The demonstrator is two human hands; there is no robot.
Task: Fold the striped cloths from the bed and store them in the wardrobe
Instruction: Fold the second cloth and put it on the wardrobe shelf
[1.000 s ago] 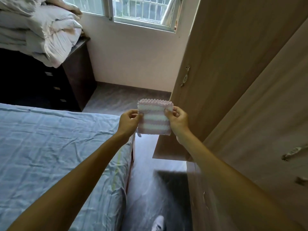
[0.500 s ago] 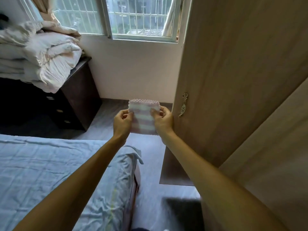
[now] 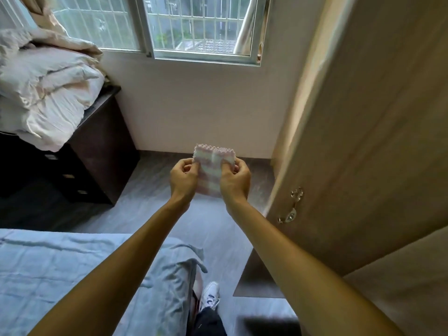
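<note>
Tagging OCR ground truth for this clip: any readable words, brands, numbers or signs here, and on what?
None can be read.
The striped cloth, pinched by the left hand and the right hand, shows stripes only.
The wardrobe door carries a metal handle and no label.
The shoe has dark marks too small to read.

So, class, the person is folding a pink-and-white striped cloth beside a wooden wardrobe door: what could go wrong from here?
The pink-and-white striped cloth is only pinched by the left hand and right hand above the grey floor; a slip could drop or unfold it. The brass handle on the wooden wardrobe door is close on the right; a turn might bump it.
</note>
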